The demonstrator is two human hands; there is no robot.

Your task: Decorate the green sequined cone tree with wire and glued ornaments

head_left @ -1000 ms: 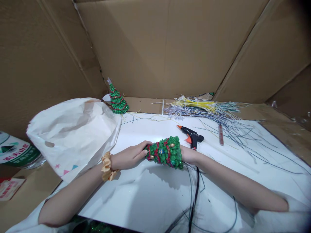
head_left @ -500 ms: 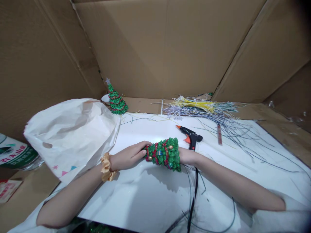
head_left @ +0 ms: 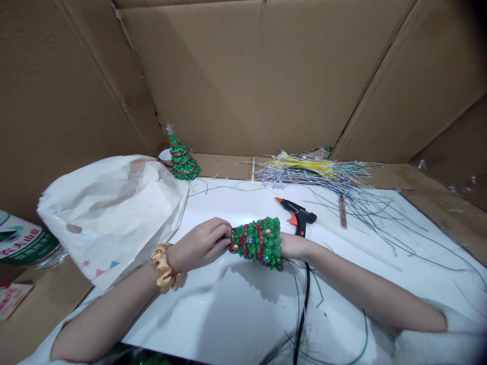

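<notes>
A small green Christmas tree (head_left: 255, 242) with red garland and gold balls lies sideways over the white table, its narrow top pointing left. My left hand (head_left: 207, 241), wearing an orange scrunchie (head_left: 166, 267) at the wrist, pinches the narrow top with closed fingers. Something tiny between those fingertips cannot be made out. At the wide base, my right hand (head_left: 292, 247) goes into or behind the tree, so its fingers are hidden. Just behind the right wrist lies a black and orange glue gun (head_left: 299, 213), its cord running toward me.
A second Christmas tree (head_left: 183, 159) with a star stands at the back left, behind a white plastic bag (head_left: 114, 203). Yellow and white wire bundles (head_left: 308, 165) lie at the back right, with loose wires spreading rightward. A thin reddish strip (head_left: 343, 212) and a glue stick (head_left: 361, 244) lie nearby.
My left hand has slid slightly left along the tree, from over its narrow end to a pinch at the tip. The tree and right arm have hardly moved.
</notes>
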